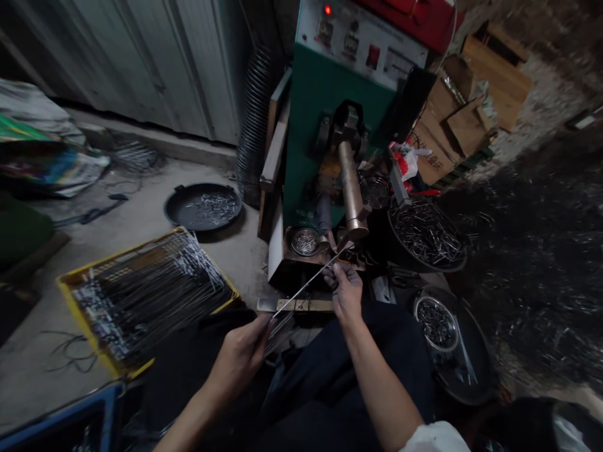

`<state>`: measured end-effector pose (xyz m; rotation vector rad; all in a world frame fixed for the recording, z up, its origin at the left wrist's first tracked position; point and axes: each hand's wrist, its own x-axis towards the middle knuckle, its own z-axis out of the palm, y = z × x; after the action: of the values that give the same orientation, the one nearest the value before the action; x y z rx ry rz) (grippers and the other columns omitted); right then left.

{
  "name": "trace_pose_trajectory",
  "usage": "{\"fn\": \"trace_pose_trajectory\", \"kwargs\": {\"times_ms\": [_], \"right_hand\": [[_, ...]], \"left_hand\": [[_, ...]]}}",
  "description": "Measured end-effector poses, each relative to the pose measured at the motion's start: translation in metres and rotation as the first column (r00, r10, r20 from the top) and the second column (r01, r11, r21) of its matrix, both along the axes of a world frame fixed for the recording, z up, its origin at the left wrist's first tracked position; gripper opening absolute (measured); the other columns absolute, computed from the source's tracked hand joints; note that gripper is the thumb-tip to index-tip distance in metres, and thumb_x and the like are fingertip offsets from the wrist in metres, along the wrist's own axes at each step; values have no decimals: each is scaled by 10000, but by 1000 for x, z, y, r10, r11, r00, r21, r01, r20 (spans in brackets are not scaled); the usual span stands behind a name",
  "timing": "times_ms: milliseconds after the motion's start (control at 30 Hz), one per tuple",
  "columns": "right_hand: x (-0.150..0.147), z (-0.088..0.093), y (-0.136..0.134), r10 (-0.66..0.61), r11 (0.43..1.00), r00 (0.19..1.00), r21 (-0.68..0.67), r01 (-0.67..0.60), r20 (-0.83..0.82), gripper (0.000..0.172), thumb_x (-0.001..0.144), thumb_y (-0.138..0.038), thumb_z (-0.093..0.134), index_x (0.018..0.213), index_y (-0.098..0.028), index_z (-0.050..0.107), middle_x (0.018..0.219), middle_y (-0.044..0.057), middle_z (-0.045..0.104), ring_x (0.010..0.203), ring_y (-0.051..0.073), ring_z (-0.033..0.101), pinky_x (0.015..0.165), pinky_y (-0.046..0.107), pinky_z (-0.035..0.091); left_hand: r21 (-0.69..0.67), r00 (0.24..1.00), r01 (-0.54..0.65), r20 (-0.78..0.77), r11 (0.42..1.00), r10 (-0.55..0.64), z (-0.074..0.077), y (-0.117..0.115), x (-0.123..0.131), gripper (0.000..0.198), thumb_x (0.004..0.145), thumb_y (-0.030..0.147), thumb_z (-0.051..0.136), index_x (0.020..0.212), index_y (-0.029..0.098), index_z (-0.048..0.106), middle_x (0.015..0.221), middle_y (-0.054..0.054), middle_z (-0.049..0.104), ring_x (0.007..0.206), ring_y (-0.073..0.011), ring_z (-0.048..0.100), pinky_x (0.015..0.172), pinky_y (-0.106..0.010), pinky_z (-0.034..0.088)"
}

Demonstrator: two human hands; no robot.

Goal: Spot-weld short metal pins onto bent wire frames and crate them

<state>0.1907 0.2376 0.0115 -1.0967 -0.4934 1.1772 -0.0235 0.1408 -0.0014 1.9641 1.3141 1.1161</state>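
Note:
My left hand [241, 349] is closed around one end of a thin metal rod [304, 288], which slopes up and away to the right. The far end of the rod lies at the tips of a green spot welder [308, 150], under its thick brass-coloured arm [351, 185]. My right hand [347, 290] is just below those tips, its fingers curled and pinched beside the rod. Whatever small piece may be in that pinch is too dark to make out. A small round dish [305, 252] of metal bits stands on the ledge left of the tips.
At left, a yellow crate [89, 333] holds many long rods. Behind it sits a dark pan [172, 210] with small metal parts. To the right are a tub [459, 267] of metal pieces and a bowl [456, 336] of small parts. A flexible hose [252, 125] rises beside the welder.

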Motion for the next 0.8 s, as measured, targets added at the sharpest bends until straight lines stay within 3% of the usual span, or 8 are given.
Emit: {"fn": "trace_pose_trajectory", "kwargs": {"times_ms": [200,800], "right_hand": [[1,7,1,-4,1000,1000,8,4,19,357,662,-362,867,844,-177,622,778,-5,714,693,154,731,642,248,563],[0,10,13,-33,999,999,33,33,13,352,660,-345,861,830,-181,600,752,-11,719,664,146,728,602,231,563]], "left_hand": [[16,1000,-12,5,1000,12,10,1,3,242,992,222,479,768,173,556,595,45,526,481,-86,471,525,-208,352],[26,997,-62,-33,998,63,17,9,6,231,982,213,461,785,174,574,628,13,585,508,-103,527,543,-220,368]]}}
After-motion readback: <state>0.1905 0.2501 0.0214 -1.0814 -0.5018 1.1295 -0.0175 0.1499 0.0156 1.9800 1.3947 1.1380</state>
